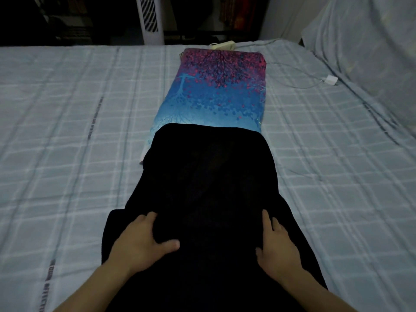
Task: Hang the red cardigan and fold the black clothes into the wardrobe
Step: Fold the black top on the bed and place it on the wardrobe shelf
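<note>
Head view shows a black garment [209,181] spread lengthwise on the bed [67,131], its far end lapping over the near end of a blue and pink pillow [216,91]. It probably lies flat like this so it can be smoothed and folded before going to the wardrobe.

Nearer the camera than the pillow, both hands rest on the garment's near part. The left hand [144,239] seems to grip a bunch of cloth, thumb on top and fingers curled over the edge of the fold, as if to lift that side across. The right hand [276,242] lies open on the opposite side with its fingers fairly straight, likely to pin the cloth so it does not slide.

Much is hard to read. The room is dim and the garment is one dark mass, so I cannot tell its seams, its sleeves or even what kind of clothing it is. Its near end is cut off by the bottom edge.

Beyond the pillow stands a white fan [149,19], and beside it a dark opening [238,16] holds something reddish; I cannot tell whether that is the cardigan. A white plug [329,80] on a cable lies on the bed, to the right of the pillow.
</note>
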### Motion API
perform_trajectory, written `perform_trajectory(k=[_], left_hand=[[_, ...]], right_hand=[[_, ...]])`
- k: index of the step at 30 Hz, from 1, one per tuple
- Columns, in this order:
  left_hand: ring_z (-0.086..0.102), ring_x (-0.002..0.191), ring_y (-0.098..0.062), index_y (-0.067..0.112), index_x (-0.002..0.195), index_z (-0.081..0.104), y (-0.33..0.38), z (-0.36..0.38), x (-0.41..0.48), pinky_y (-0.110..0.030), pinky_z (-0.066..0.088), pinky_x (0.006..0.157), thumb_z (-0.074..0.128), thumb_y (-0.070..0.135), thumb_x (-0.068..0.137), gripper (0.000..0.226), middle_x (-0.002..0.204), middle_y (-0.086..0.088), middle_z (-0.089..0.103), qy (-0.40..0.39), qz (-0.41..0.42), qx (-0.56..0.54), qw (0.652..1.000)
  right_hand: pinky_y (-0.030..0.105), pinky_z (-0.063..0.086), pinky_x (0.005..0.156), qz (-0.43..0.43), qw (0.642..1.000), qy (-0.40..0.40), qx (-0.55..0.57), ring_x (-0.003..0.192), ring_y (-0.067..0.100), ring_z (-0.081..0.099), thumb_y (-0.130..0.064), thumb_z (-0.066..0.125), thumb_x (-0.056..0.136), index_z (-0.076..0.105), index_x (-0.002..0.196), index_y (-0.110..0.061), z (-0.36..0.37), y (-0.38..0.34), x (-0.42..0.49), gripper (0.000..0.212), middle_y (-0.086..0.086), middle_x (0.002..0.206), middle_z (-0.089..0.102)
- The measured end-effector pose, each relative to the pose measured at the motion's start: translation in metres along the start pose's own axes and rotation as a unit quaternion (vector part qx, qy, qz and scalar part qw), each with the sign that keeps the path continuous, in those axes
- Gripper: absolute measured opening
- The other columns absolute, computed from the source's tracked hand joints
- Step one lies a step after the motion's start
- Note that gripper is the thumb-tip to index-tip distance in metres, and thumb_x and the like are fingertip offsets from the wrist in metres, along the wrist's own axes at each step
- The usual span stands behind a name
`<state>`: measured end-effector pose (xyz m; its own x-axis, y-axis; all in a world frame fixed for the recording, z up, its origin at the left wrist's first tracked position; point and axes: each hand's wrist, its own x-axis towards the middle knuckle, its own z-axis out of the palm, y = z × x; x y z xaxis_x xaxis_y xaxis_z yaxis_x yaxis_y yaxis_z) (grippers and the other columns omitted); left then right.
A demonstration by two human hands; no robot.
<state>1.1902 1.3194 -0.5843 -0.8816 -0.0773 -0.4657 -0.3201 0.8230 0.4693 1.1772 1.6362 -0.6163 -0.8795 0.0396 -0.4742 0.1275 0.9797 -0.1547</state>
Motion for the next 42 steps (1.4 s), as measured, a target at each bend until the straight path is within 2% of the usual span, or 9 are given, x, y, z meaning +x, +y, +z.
perform_trajectory(k=[5,10,13,16,19,23,31,37,42], left_hand=[[0.057,0.078,-0.015,0.026,0.108,0.048,-0.018,0.023,-0.011,-0.037,0.055,0.067,0.057,0.017,0.084,0.027,0.095,0.007,0.052,0.067,-0.004,0.124,0.990],[0.063,0.082,-0.031,0.022,0.107,0.053,-0.048,-0.017,-0.016,-0.039,0.051,0.067,0.054,0.012,0.077,0.032,0.094,-0.001,0.055,0.121,-0.080,0.091,0.985],[0.059,0.095,-0.026,0.022,0.117,0.044,-0.049,-0.041,-0.013,-0.040,0.049,0.077,0.054,0.022,0.081,0.037,0.104,0.001,0.052,0.102,-0.130,0.172,0.971],[0.036,0.135,-0.031,0.019,0.152,0.011,-0.029,-0.058,0.012,-0.048,0.041,0.098,0.067,0.039,0.077,0.096,0.147,-0.007,0.036,0.026,-0.128,0.171,0.976],[0.041,0.133,-0.036,0.019,0.150,0.029,0.000,-0.066,0.052,-0.049,0.041,0.103,0.066,0.049,0.073,0.091,0.143,-0.011,0.045,0.106,-0.012,0.024,0.994],[0.043,0.127,-0.037,0.011,0.144,0.041,0.035,-0.077,0.098,-0.047,0.039,0.105,0.073,0.037,0.084,0.073,0.138,-0.014,0.052,0.223,0.072,0.038,0.971],[0.038,0.137,-0.033,0.017,0.153,0.029,0.073,-0.091,0.198,-0.047,0.037,0.111,0.077,0.047,0.079,0.093,0.152,-0.011,0.041,0.182,0.124,0.059,0.974],[0.064,0.098,-0.032,0.019,0.108,0.065,0.082,-0.083,0.216,-0.040,0.050,0.079,0.072,0.036,0.084,0.030,0.105,-0.007,0.070,0.245,0.141,0.070,0.957],[0.061,0.085,-0.030,0.019,0.090,0.059,0.079,-0.101,0.188,-0.039,0.047,0.073,0.068,0.025,0.088,0.011,0.087,-0.003,0.065,0.216,0.208,0.056,0.952]], right_hand=[[0.030,0.052,0.086,-0.031,0.996,0.083,-0.015,0.114,0.020,0.047,-0.003,0.049,0.088,0.027,0.154,-0.027,-0.010,0.013,0.002,0.073,0.002,0.132,0.052],[0.042,0.049,0.086,0.046,0.989,0.090,-0.105,0.119,0.027,0.041,-0.023,0.044,0.100,0.043,0.141,-0.032,-0.051,0.054,0.004,0.043,0.001,0.132,0.047],[0.052,0.041,0.096,0.103,0.989,-0.012,-0.102,0.129,0.032,0.037,-0.039,0.059,0.091,0.015,0.152,-0.025,-0.067,0.066,0.012,0.077,0.007,0.143,0.036],[0.049,0.045,0.100,0.049,0.997,0.042,0.039,0.131,0.035,0.041,-0.061,0.074,0.070,0.016,0.151,-0.018,-0.075,0.044,0.030,0.108,0.011,0.142,0.039],[0.046,0.037,0.112,-0.040,0.978,0.168,0.116,0.139,0.031,0.036,-0.052,0.071,0.081,0.027,0.152,-0.013,-0.084,0.012,0.061,0.093,0.013,0.152,0.037],[0.039,0.027,0.118,-0.101,0.956,0.237,0.139,0.143,0.028,0.031,-0.043,0.069,0.087,0.031,0.152,-0.015,-0.100,-0.020,0.101,0.081,0.013,0.155,0.034],[0.041,0.030,0.116,-0.113,0.968,0.211,0.072,0.139,0.031,0.038,-0.062,0.067,0.081,0.025,0.153,-0.012,-0.125,-0.053,0.191,0.097,0.014,0.151,0.040],[0.038,0.049,0.085,-0.101,0.961,0.224,0.124,0.100,0.028,0.061,-0.044,0.076,0.080,0.059,0.118,-0.017,-0.120,-0.056,0.199,0.050,0.008,0.106,0.063],[0.027,0.041,0.074,-0.145,0.951,0.202,0.183,0.087,0.021,0.058,-0.033,0.075,0.084,0.062,0.097,-0.018,-0.134,-0.047,0.175,0.023,0.002,0.092,0.062]])
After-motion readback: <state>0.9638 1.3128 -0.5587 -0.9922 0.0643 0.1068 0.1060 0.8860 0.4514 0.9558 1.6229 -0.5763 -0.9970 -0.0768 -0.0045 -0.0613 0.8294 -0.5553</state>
